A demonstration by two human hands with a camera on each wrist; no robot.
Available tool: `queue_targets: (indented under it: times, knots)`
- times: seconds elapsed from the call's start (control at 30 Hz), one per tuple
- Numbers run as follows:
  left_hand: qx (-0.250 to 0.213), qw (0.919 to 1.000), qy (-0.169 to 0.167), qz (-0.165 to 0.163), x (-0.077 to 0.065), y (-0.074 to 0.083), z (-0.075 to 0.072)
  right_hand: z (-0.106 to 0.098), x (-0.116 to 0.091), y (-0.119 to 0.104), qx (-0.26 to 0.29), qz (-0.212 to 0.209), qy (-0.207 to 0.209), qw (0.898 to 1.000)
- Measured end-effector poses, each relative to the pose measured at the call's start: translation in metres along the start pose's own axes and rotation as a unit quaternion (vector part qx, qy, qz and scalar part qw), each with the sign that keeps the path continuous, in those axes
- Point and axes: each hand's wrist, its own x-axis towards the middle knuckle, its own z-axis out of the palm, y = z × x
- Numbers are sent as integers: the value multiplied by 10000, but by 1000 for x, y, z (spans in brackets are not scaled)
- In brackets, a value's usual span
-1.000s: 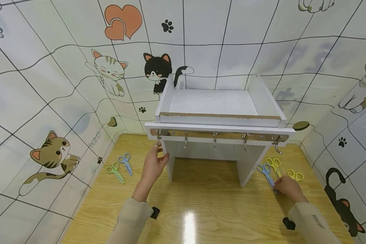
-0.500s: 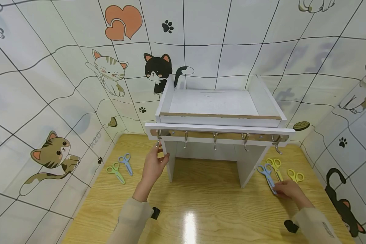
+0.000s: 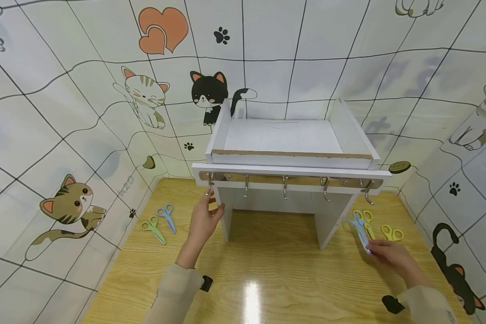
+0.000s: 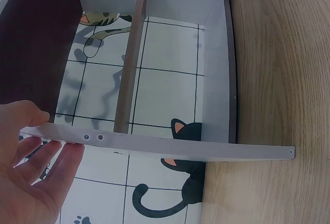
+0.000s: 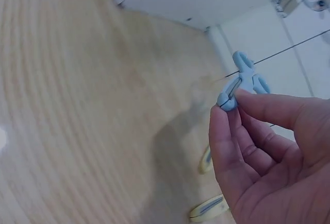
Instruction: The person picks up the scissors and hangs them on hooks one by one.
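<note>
A white shelf unit stands on the wooden table, with a row of metal hooks along its front rail. My left hand grips its left side panel, thumb on one face and fingers on the other. Between thumb and fingertips, my right hand pinches blue scissors by the blade end. In the right wrist view the scissors' handle loops point away from the palm, and a shadow falls on the table below. Two pairs of yellow scissors lie close by, one partly behind the blue pair.
Left of the shelf unit, green scissors and another blue pair lie on the table. Cat-printed wall covering encloses the back and both sides. An open-topped tray section forms the unit's top.
My right hand has raised the blue scissors from the table and shifted slightly right; they now overlap the yellow pair behind. The left hand keeps its hold on the panel.
</note>
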Motion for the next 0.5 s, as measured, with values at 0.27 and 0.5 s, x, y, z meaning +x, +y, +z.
queue_targets:
  times: [0.27, 0.5]
  knots:
    - [3, 10000, 11, 57, -1, 0, 0, -1, -15, -18, 1239, -314, -413, 9909]
    - [2, 10000, 0, 25, -1, 1, 0, -9, -27, -38, 1564, -991, -714, 9801]
